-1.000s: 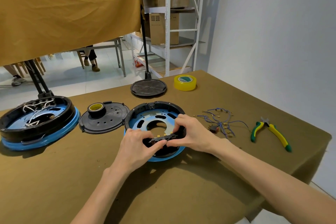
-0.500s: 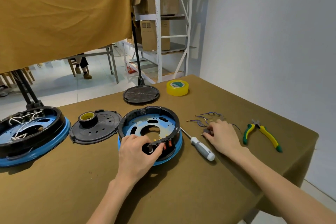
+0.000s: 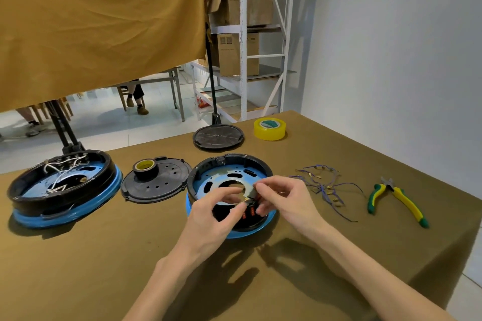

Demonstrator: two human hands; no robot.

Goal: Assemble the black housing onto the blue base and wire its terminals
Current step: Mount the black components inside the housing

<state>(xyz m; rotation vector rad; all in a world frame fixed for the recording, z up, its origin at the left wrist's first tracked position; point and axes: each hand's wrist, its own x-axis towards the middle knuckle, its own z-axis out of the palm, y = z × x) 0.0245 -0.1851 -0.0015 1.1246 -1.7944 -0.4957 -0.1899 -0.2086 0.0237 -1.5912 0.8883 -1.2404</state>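
Note:
The black housing [image 3: 257, 164] sits as a ring on the blue base [image 3: 247, 233] at the table's centre. A black terminal block with red switches [image 3: 249, 210] stands at the housing's near rim. My left hand [image 3: 212, 216] reaches in from the near side, and its thumb and curled fingers pinch that block. My right hand [image 3: 285, 198] hovers just right of it and pinches a small part between thumb and forefinger, too small to identify. A tangle of thin blue wires with brass terminals [image 3: 323, 185] lies right of the housing.
Green-and-yellow pliers [image 3: 396, 198] lie at the far right near the table edge. A yellow tape roll [image 3: 270, 129] and a round black grille [image 3: 218, 137] sit at the back. A black cover [image 3: 167, 185] carries a black tape roll [image 3: 145, 168]. A second wired unit [image 3: 62, 190] stands left.
My right hand came back from the wire bundle to the housing's near rim, now pinching a small part. My left hand stayed at the terminal block. The screwdriver is no longer in sight.

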